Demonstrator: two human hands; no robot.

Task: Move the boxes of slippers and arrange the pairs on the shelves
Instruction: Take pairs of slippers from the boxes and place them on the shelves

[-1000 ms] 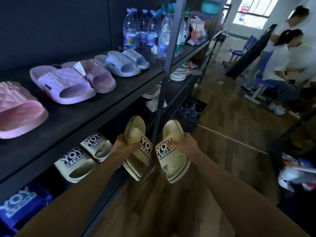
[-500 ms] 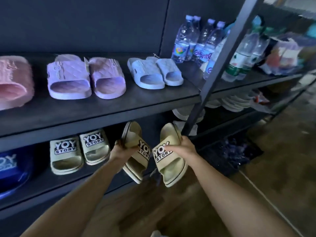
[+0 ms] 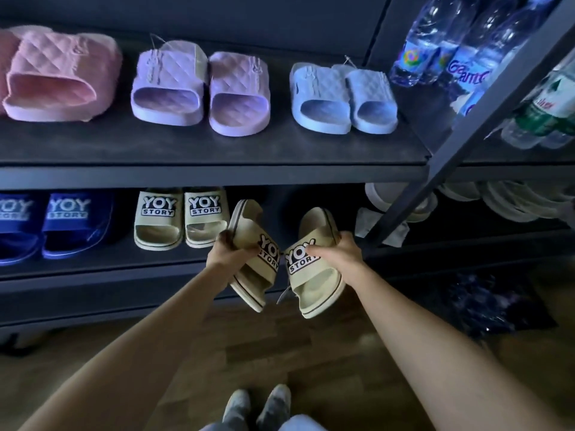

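Left grip [image 3: 228, 251]: clenched round the left slipper [image 3: 252, 269] at its strap edge.
Right grip [image 3: 334, 255]: grasping the right slipper [image 3: 314, 275], thumb on the strap.
Change: within the last second you have turned to face the shelving squarely. The held slippers have come from in front of the post [image 3: 435, 169] to the gap just right of the shelved pair [image 3: 180, 217].
Location: both slippers are in the air, tilted and a little apart, in front of the lower shelf [image 3: 174, 269].
Meaning: approach judged complete. You still have to level them and set them down side by side.
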